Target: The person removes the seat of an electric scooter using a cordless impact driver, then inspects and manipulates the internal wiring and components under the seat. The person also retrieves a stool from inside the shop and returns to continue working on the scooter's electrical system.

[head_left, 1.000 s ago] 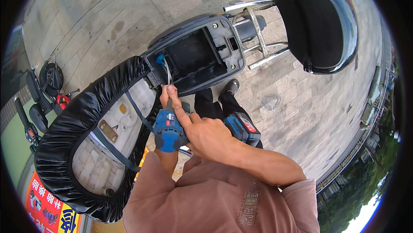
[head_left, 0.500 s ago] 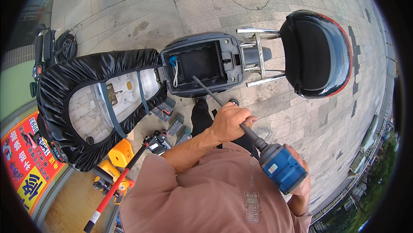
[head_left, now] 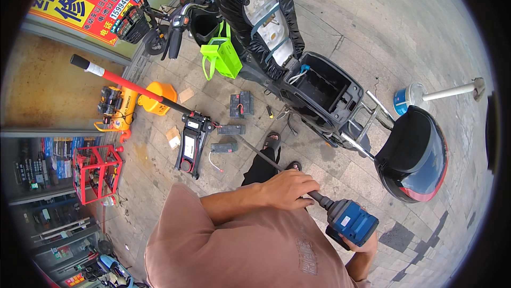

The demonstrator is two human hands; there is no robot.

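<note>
I hold a blue and black cordless impact wrench (head_left: 352,223) across my front. My right hand (head_left: 367,243) is closed about its rear grip, partly hidden by the tool body. My left hand (head_left: 290,188) is closed over the long grey extension bar (head_left: 261,155) fitted to its nose. The bar's far end appears over the paving beside small grey batteries (head_left: 231,130). Beyond stands an electric scooter with its black-covered seat (head_left: 294,17) tipped up, showing the underside. Its storage compartment (head_left: 307,95) lies uncovered, a blue connector and pale cable (head_left: 299,74) at one side.
A rear top case (head_left: 396,144) sits on the scooter's chrome rack (head_left: 357,143). Left of my feet is a floor jack (head_left: 190,142) with a red handle (head_left: 133,87). Around are a yellow compressor (head_left: 126,107), red tool cart (head_left: 96,168), green bag (head_left: 228,56) and bucket (head_left: 400,103).
My view has turned left, bringing the jack and shopfront in. The bar's end has left the scooter's compartment and now appears over the ground by the batteries. Both hands keep their hold.
</note>
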